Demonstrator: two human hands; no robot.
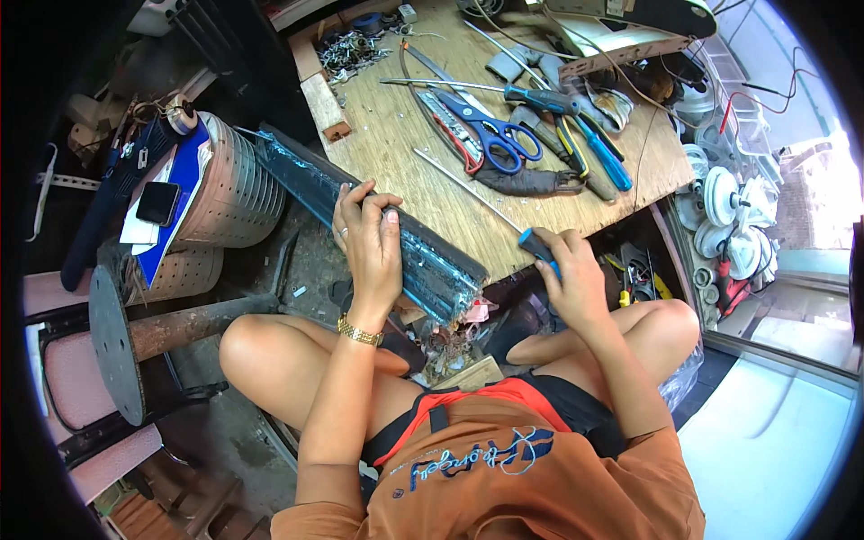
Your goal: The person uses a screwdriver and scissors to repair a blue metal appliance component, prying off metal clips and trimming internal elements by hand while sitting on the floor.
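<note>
My left hand (pixel 367 234) grips a long dark bar (pixel 432 265) with streaks of light blue and a rough, crumbly near end; it slants along the front left edge of the wooden board (pixel 387 135). My right hand (pixel 576 274) is closed round the blue and black handle of a screwdriver (pixel 463 187), whose long shaft points up and left over the board. Behind it lie blue scissors (pixel 506 146), a red utility knife (pixel 450 130), several more screwdrivers (pixel 601 153) and a dark wrapped object (pixel 522 181).
At left are perforated metal cylinders (pixel 243 189) under a phone (pixel 157 202), and a round plate (pixel 115 346) on a pipe. Small metal parts (pixel 351 56) sit at the board's back left, wires and a device (pixel 639 16) at back right. Clear plastic wheels (pixel 720 198) stand at right.
</note>
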